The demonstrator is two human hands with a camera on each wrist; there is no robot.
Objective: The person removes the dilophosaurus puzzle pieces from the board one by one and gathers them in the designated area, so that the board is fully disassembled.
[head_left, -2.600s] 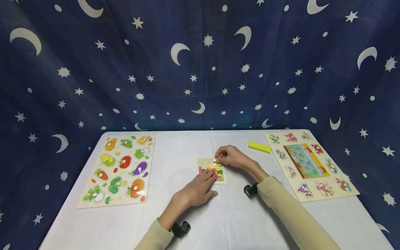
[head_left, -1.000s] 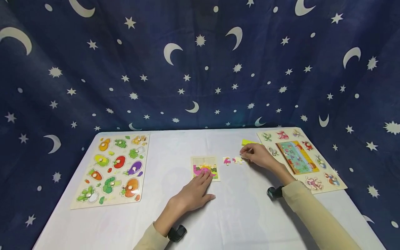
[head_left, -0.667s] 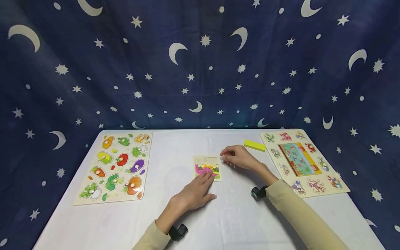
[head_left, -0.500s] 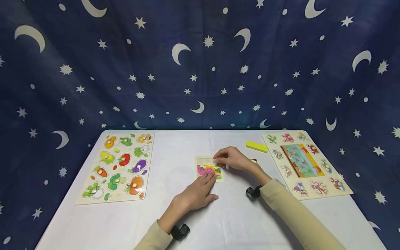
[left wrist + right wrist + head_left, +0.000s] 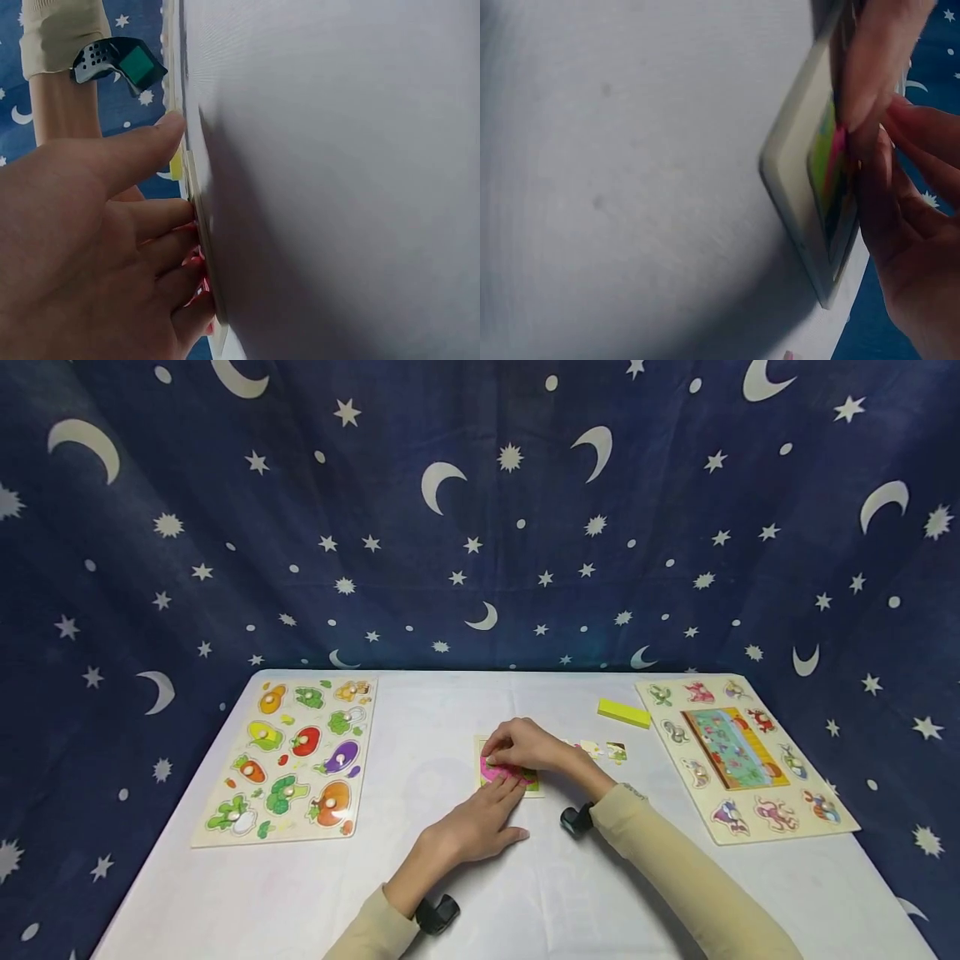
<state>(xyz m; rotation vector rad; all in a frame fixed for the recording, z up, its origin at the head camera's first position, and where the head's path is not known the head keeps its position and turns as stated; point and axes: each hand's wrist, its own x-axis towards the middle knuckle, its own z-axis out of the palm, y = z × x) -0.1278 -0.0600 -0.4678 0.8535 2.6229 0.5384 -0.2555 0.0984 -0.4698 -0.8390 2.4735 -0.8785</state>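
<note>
1. The jigsaw tray (image 5: 795, 135) lies midway between the left and right edges of the worktop (image 5: 420, 718), toward its far edge, part-filled with a pink picture (image 5: 491, 771).
2. My left grip (image 5: 468, 822) has its fingers extended onto the tray's near side, the thumb apart on its own.
3. My right grip (image 5: 527, 746) is over the tray, thumb and fingertips drawn together; whether a piece is pinched between them I cannot tell.
4. Loose jigsaw pieces (image 5: 617, 752) lie to the tray's right, with a yellow block (image 5: 624, 713) beyond, closer to the far edge.
5. A vegetable knob board (image 5: 300, 833) sits along the left edge, a sea-animal board (image 5: 708, 797) at the far right corner.
6. I judge the step in hand to be fitting a piece.
7. The next move likely calls for lining up and pressing gently, my left fingers steadying the tray, then reaching right for another piece.
</note>
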